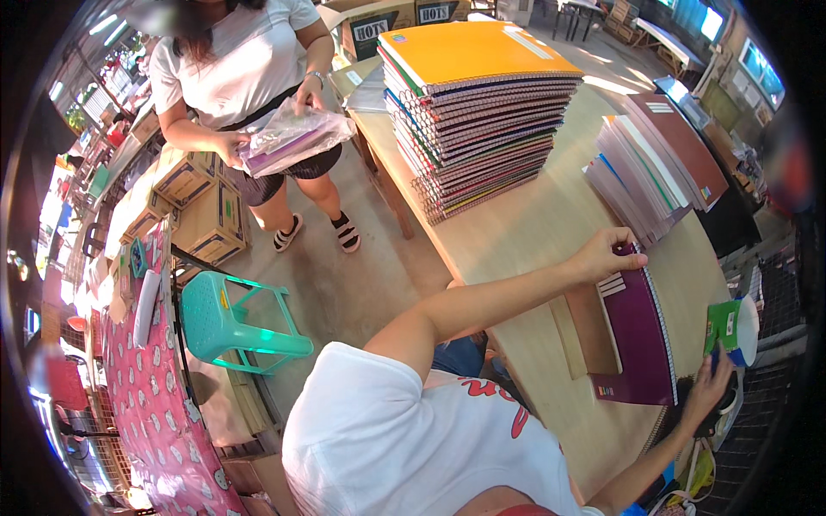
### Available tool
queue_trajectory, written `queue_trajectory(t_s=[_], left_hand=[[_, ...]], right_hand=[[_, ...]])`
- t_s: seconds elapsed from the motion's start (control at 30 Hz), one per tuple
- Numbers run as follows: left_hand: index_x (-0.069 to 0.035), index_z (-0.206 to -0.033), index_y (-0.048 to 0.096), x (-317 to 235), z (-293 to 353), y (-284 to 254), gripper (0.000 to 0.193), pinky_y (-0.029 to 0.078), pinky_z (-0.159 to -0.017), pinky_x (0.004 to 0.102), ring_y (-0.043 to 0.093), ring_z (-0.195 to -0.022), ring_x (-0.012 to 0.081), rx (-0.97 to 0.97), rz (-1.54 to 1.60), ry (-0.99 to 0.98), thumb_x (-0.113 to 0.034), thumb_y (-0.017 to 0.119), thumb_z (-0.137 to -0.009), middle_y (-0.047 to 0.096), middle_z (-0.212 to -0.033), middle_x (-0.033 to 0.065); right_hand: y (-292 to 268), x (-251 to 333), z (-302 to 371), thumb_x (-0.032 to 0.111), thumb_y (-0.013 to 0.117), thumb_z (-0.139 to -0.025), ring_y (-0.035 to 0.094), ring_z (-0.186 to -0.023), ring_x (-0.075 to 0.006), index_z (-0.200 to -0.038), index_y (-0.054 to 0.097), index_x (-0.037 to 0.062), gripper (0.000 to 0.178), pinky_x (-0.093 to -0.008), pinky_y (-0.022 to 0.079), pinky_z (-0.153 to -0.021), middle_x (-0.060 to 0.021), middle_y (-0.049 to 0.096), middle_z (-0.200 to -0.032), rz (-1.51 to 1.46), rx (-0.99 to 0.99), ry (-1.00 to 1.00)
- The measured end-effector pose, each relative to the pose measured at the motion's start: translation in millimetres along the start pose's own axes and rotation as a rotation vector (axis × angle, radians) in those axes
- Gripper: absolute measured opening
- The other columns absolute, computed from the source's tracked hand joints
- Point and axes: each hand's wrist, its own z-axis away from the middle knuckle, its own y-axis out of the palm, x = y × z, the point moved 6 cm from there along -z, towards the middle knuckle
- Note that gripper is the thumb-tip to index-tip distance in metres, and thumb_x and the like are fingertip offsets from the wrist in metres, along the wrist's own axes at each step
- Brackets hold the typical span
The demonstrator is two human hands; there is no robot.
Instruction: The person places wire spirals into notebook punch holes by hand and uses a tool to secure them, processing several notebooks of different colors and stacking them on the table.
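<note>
A purple spiral-bound notebook (635,344) lies on the table in front of me, its coil along the right side. My left hand (615,256) pinches its far end near the coil, thumb and fingers closed on the edge. Partly covered by the notebook is an open brown cardboard piece (587,331). My right hand (709,385) is off to the right, fingers stretched toward a green and white round tub (731,331). The fingertips overlap the tub's near side; a firm grip does not show.
A tall stack of spiral notebooks (482,120) with a yellow cover on top stands at the far left of the table (508,232). More notebooks (645,172) lean at the far right. A person (249,95) holds a plastic-wrapped pack. A green stool (228,318) stands left.
</note>
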Motion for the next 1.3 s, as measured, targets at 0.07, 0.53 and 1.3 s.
queue_trajectory(t_s=[0.07, 0.53, 1.3], left_hand=[[-0.007, -0.086, 0.061, -0.3, -2.7, 6.8, 0.031, 0.045, -0.064, 0.0252, 0.053, -0.071, 0.0065, 0.018, 0.014, 0.020, -0.030, 0.081, -0.082, 0.058, -0.076, -0.0028], [-0.006, -0.110, 0.064, -22.3, 6.5, 7.9, 0.029, 0.050, -0.073, 0.0226, 0.061, -0.084, 0.0084, 0.122, 0.257, -0.079, -0.010, 0.076, -0.084, 0.066, -0.095, 0.0011], [-0.003, -0.133, 0.045, -24.6, 6.9, 4.5, 0.063, 0.054, -0.076, 0.0271, 0.066, -0.086, 0.0147, 0.070, 0.220, -0.017, -0.003, 0.078, -0.079, 0.070, -0.096, 0.0085]], right_hand=[[-44.8, 55.0, -21.9, 0.017, 0.057, -0.098, 0.055, -0.118, -0.0316, -0.131, 0.056, 0.0039, 0.036, -0.0397, 0.043, -0.098, -0.0168, 0.059, -0.124, 0.098, -0.014, -0.206], [-25.3, 283.2, -74.7, 0.020, 0.082, -0.061, 0.057, -0.108, -0.0253, -0.110, 0.065, 0.0097, 0.053, -0.0535, 0.035, -0.107, -0.0065, 0.059, -0.106, 0.365, 0.068, -0.977], [31.2, 238.0, -95.7, 0.029, 0.072, -0.081, 0.065, -0.079, -0.0270, -0.100, 0.070, 0.0032, 0.033, -0.0386, 0.050, -0.071, -0.0149, 0.065, -0.086, -0.036, 0.640, -0.327]])
